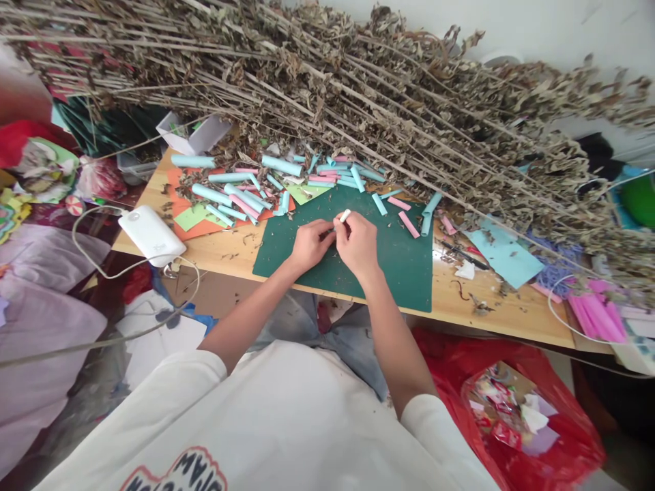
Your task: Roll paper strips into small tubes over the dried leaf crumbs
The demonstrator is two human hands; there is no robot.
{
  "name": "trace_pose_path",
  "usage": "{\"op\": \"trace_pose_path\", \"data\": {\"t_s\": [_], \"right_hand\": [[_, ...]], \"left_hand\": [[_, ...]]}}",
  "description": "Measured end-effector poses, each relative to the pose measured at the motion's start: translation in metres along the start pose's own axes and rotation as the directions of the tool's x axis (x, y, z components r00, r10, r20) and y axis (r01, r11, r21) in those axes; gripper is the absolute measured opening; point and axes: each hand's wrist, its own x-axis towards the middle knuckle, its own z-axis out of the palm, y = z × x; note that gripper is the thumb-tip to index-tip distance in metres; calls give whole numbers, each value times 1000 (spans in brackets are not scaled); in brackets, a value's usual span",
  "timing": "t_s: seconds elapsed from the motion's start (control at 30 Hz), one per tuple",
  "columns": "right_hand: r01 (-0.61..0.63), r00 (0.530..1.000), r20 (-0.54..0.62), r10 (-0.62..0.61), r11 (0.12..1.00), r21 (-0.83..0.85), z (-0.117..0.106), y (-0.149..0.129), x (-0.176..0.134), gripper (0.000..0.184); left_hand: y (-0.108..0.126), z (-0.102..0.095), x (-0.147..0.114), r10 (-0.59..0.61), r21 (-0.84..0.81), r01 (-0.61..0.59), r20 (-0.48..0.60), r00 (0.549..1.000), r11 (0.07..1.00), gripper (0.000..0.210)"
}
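Over the dark green mat (402, 276), my two hands meet with their fingertips close together. My right hand (359, 247) is closed on a small white cylinder (344, 215); its end sticks out above the thumb and its exact kind is unclear. Beside it my left hand (310, 244) has its fingers bent inward in a pinch, and whatever is between them is hidden. Several blue paper rolls (281, 165) and pink paper rolls (408, 224) lie just beyond the hands, some on the mat's far edge.
Dried leafy stalks (327, 88) are heaped across the back of the wooden table (230, 256). A white power bank (152, 235) with a cable sits at left. Blue paper (504, 252) and a black pen (468, 256) lie right. Below hangs a red rubbish bag (552, 382).
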Motion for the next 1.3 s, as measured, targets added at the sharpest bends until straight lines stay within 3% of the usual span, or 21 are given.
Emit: {"op": "trace_pose_path", "data": {"t_s": [0.13, 0.27, 0.37, 0.53, 0.7, 0.83, 1.3], "right_hand": [[-13, 1000, -4, 13, 1000, -16, -1, -1, 1, 24], [-31, 997, 75, 30, 999, 10, -2, -3, 1, 18], [-68, 997, 39, 67, 997, 42, -4, -7, 1, 14], [-24, 998, 56, 21, 997, 67, -10, -16, 2, 15], [-30, 999, 14, 29, 999, 43, -16, -22, 3, 30], [-38, 997, -65, 38, 999, 5, -13, -22, 2, 24], [4, 997, -77, -2, 1000, 19, -10, -14, 2, 24]], "left_hand": [[-2, 1, 0, 20, -1, -20, -4, 1000, 1000, 17], [-2, 1, -1, 40, 5, -40, -24, 999, 999, 18], [-1, 1, -2, 50, 35, -50, -14, 999, 998, 23], [-1, 1, -3, 74, 83, -72, -16, 997, 994, 33], [0, 0, -4, 83, 75, -84, 13, 996, 994, 34], [-1, 1, -4, 60, 72, -60, 8, 998, 996, 34], [0, 0, -2, 65, -9, -65, 12, 998, 998, 33]]}}
